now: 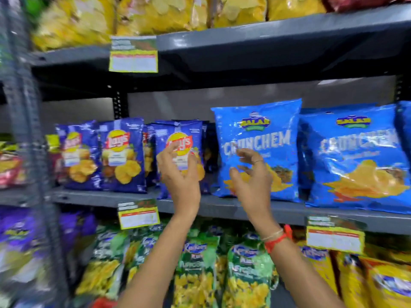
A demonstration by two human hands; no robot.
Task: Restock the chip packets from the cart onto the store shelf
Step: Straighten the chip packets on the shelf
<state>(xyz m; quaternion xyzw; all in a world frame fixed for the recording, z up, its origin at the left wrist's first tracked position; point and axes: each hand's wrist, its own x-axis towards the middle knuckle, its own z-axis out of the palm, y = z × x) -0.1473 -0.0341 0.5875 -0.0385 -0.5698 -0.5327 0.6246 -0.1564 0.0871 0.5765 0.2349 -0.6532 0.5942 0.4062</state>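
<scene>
On middle shelf — three dark-blue Lay's packets stand upright at left, two light-blue Crunchem bags at right, a narrow gap between groups. Left hand raised before the third Lay's packet, fingers spread, holding nothing. Right hand loosely open before the near Crunchem bag — contact unclear. Headroom above packets.

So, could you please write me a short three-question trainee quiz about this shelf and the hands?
1. True or false: the left hand grips a dark blue Lay's packet.
2. Which packet is the right hand in front of? A) green packet B) light blue Crunchem packet C) yellow packet
3. Fill in: a red band sits on the ___ wrist.

Key: 1 false, the open hand only hovers before it; 2 B; 3 right.
</scene>
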